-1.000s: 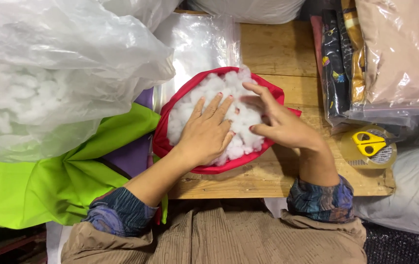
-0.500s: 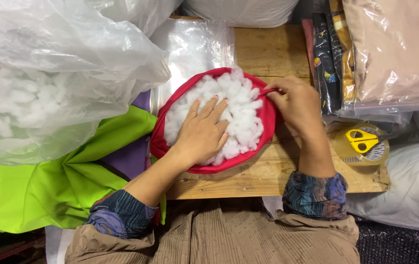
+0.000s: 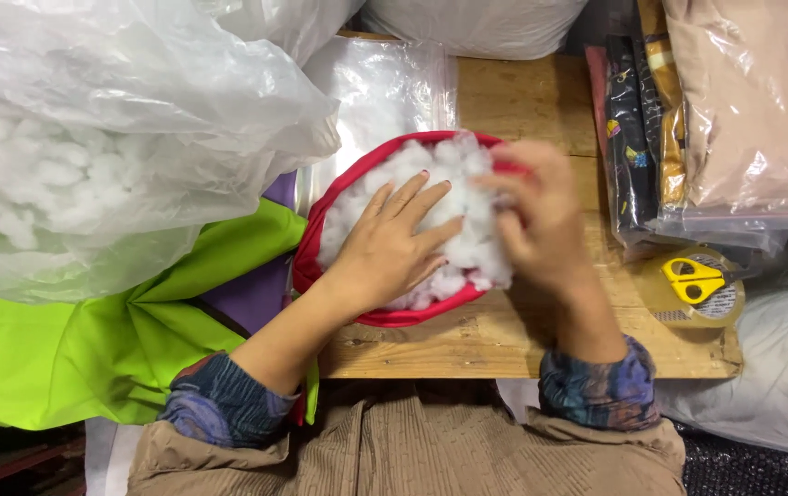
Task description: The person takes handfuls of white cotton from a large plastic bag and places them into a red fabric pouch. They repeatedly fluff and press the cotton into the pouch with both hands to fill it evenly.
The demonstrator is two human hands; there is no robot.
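A red fabric cover [image 3: 385, 317] lies on the wooden table [image 3: 522, 340], stuffed with white fibre filling [image 3: 467, 248]. My left hand [image 3: 394, 248] lies flat with spread fingers on the filling, pressing it down. My right hand [image 3: 541, 216] is blurred at the cover's right rim, fingers curled over the filling and the red edge.
A large clear plastic bag of white filling [image 3: 90, 156] sits at the left over lime green fabric [image 3: 90, 340]. Bagged beige fabric [image 3: 743, 110] and dark patterned packs [image 3: 628, 138] lie at the right. Yellow-handled scissors [image 3: 692, 280] rest on a tape roll. A white sack [image 3: 770, 377] is at lower right.
My right hand has shifted from the right rim inward and upward over the filling. The left hand stays pressed on the filling.
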